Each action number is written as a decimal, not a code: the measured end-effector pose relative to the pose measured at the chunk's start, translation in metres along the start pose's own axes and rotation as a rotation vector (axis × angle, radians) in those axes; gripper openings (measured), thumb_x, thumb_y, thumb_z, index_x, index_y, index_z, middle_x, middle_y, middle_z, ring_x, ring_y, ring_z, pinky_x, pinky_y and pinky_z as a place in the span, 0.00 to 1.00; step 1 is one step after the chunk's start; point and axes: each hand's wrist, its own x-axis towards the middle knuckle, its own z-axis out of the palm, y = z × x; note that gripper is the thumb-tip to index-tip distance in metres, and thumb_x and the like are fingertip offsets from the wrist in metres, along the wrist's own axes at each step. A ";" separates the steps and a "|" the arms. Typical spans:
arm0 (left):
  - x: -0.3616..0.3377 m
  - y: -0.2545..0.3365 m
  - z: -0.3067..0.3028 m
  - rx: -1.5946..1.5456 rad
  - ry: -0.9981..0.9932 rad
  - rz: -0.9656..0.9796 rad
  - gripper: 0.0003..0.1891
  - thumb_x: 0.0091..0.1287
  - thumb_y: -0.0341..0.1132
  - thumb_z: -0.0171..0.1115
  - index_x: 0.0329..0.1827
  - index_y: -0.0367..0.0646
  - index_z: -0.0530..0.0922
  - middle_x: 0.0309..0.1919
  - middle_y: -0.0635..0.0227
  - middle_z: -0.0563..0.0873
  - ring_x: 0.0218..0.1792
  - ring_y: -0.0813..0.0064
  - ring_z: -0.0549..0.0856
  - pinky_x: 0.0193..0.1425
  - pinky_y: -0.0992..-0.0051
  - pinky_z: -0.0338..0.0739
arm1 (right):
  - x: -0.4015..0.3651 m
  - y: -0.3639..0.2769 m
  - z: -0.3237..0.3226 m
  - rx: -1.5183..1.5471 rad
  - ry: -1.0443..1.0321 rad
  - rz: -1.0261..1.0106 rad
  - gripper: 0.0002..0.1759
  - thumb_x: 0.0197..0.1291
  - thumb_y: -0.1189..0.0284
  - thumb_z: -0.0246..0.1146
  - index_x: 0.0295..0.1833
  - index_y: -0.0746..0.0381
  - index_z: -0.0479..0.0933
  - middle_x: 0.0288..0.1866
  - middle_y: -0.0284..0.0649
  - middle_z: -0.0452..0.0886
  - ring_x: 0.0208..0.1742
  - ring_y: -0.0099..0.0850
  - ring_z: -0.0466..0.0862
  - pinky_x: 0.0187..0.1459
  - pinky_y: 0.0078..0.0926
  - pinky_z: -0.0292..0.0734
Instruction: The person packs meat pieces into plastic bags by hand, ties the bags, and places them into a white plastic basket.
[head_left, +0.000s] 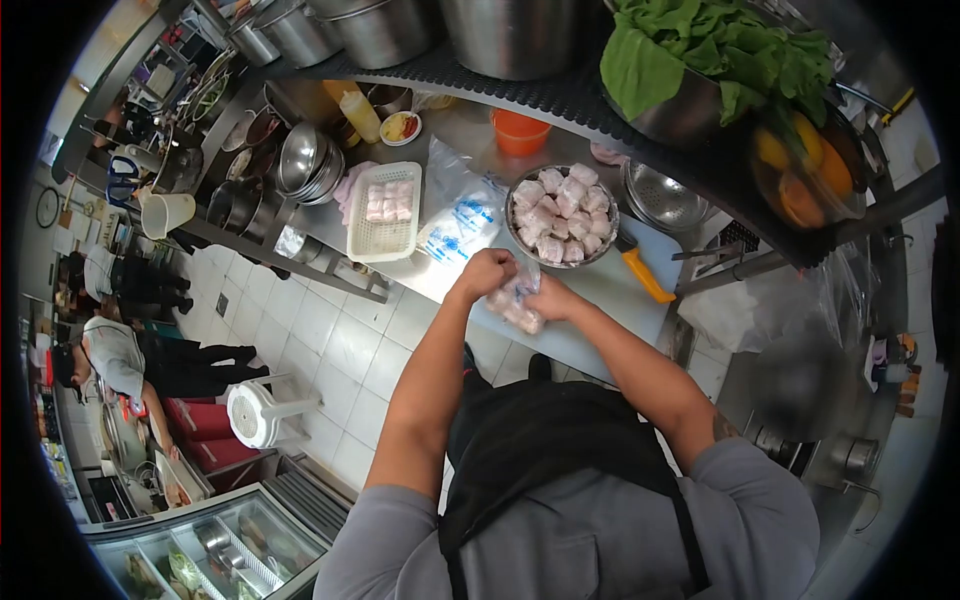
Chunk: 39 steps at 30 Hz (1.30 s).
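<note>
My left hand [490, 274] is closed on the upper part of a clear plastic bag [516, 312], which holds pale pink pieces that look like meat. My right hand [550, 298] grips the same bag from its other side. Just beyond my hands stands a round metal bowl [512, 232] heaped with pale pink, meat-like chunks [566, 215]. Left of it lies a stack of printed plastic bags [462, 232]. A white basket [358, 240] farther left holds several similar pieces. Under the bag is a pale cutting board [600, 325], and a yellow-handled knife [648, 276] rests right of the bowl.
An overhead shelf [560, 105] carries large pots and leafy greens [700, 60]. An orange container [520, 132], a squeeze bottle [360, 117] and a metal colander [665, 195] are at the counter's back. A white stool [255, 415] and co-workers [120, 355] are to the left.
</note>
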 end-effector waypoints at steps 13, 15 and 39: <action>-0.004 0.008 0.010 0.071 0.122 0.001 0.16 0.66 0.45 0.66 0.44 0.41 0.88 0.32 0.54 0.89 0.34 0.59 0.88 0.45 0.63 0.81 | -0.022 -0.028 -0.019 -0.278 -0.072 0.160 0.21 0.52 0.60 0.66 0.38 0.70 0.84 0.33 0.58 0.85 0.36 0.49 0.87 0.45 0.44 0.80; -0.005 0.012 0.018 0.118 0.143 0.041 0.16 0.66 0.45 0.66 0.44 0.41 0.88 0.35 0.52 0.90 0.37 0.56 0.88 0.47 0.62 0.81 | -0.024 -0.016 -0.015 -0.251 -0.066 0.134 0.22 0.54 0.59 0.66 0.38 0.70 0.83 0.31 0.59 0.84 0.35 0.52 0.86 0.43 0.46 0.79; -0.076 0.064 0.056 -0.011 0.449 -0.051 0.20 0.67 0.46 0.66 0.52 0.39 0.79 0.33 0.48 0.89 0.40 0.48 0.89 0.48 0.58 0.81 | -0.030 -0.066 -0.143 -0.437 0.540 0.040 0.15 0.65 0.68 0.60 0.54 0.60 0.82 0.56 0.51 0.83 0.58 0.50 0.81 0.60 0.43 0.77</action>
